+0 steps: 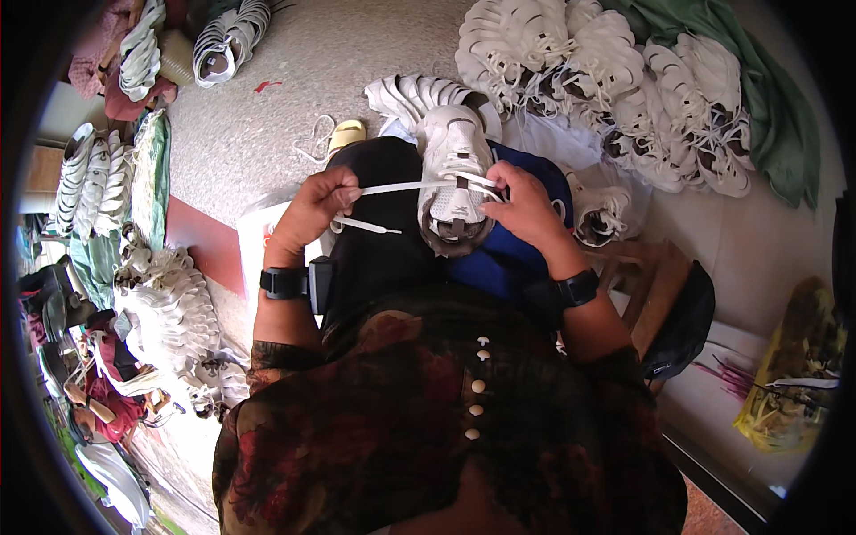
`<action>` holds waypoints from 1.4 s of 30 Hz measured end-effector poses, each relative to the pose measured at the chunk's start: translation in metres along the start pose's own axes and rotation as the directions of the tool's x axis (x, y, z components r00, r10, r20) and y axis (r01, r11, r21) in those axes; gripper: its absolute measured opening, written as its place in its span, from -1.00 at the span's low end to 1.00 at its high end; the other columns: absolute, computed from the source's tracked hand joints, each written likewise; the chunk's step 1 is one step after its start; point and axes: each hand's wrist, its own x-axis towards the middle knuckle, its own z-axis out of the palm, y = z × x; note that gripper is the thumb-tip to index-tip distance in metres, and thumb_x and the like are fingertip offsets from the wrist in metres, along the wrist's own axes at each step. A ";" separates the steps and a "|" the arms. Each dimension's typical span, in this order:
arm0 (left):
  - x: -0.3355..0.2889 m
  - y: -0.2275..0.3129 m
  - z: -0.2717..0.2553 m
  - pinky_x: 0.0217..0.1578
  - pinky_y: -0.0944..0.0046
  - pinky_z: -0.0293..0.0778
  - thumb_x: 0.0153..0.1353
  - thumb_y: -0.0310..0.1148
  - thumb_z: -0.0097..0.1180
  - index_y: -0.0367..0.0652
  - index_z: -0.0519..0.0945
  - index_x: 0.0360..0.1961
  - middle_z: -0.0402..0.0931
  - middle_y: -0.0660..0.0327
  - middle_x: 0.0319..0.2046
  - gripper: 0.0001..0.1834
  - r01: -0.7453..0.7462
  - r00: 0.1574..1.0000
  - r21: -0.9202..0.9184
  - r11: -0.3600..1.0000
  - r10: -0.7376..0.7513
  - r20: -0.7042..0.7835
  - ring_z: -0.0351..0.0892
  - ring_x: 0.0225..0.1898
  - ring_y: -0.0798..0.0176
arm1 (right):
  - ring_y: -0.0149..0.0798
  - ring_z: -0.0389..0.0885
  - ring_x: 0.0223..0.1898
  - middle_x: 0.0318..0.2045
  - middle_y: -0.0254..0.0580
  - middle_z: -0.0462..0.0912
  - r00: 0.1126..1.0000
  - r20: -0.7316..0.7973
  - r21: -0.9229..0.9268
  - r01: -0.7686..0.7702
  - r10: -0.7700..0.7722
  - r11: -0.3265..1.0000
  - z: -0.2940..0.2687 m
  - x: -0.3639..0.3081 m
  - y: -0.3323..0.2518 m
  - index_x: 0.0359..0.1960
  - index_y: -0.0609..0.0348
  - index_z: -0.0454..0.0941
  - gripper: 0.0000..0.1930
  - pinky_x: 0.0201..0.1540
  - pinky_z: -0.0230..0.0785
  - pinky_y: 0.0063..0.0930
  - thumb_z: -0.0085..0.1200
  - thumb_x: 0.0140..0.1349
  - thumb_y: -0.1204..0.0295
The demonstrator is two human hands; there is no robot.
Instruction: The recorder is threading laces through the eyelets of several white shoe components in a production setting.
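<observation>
Across my lap lies a white shoe upper point(453, 134), its heel opening toward me and its toe pointing away. A flat white shoelace point(390, 188) runs taut from the upper's eyelets to my left hand point(312, 209), which is closed on it in a pinch. The lace's tipped end hangs loose below those fingers. On the upper's right side, my right hand point(532, 209) pinches a short stretch of the lace close to the eyelets. A stack of nested white uppers point(419, 100) sits just beyond the one on my lap.
Many white laced uppers point(606, 71) are heaped at the far right by a green cloth point(771, 107). More uppers point(169, 312) lie in piles on the left. A yellow slipper point(346, 135) shows past my left knee. A wooden stool point(637, 276) stands at my right.
</observation>
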 end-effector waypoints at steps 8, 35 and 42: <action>-0.035 -0.010 -0.010 -0.41 0.41 0.31 0.15 -0.23 0.08 -0.19 0.38 -0.47 0.38 0.27 -0.58 -0.75 -0.103 0.994 -0.492 0.865 0.075 -0.076 0.38 -0.52 0.39 | -0.15 0.43 -0.41 -0.48 -0.15 0.40 1.000 -0.019 -0.046 -0.025 0.024 0.999 0.005 -0.003 -0.003 -0.25 0.16 0.31 -0.63 -0.31 0.30 -0.33 0.14 -0.15 0.56; -0.040 -0.023 -0.004 -0.52 0.48 0.30 0.12 -0.28 0.13 -0.17 0.46 -0.53 0.41 0.33 -0.64 -0.79 0.205 0.979 -0.362 0.910 -0.189 0.079 0.38 -0.58 0.45 | 0.07 0.51 -0.44 -0.50 0.08 0.53 0.988 0.123 -0.254 0.118 -0.089 0.960 -0.004 -0.012 -0.018 0.09 0.04 0.32 -0.48 -0.37 0.34 -0.17 -0.02 -0.01 0.50; -0.030 -0.024 0.000 -0.47 0.55 0.30 0.03 -0.48 0.21 -0.19 0.50 -0.47 0.45 0.38 -0.57 -0.89 0.009 0.992 -0.285 0.958 -0.045 -0.117 0.36 -0.54 0.55 | 0.03 0.50 -0.54 -0.60 -0.01 0.53 0.954 -0.075 -0.238 0.266 -0.291 0.934 -0.002 -0.019 -0.003 -0.24 0.15 0.54 -0.78 -0.47 0.34 -0.20 0.00 0.03 0.53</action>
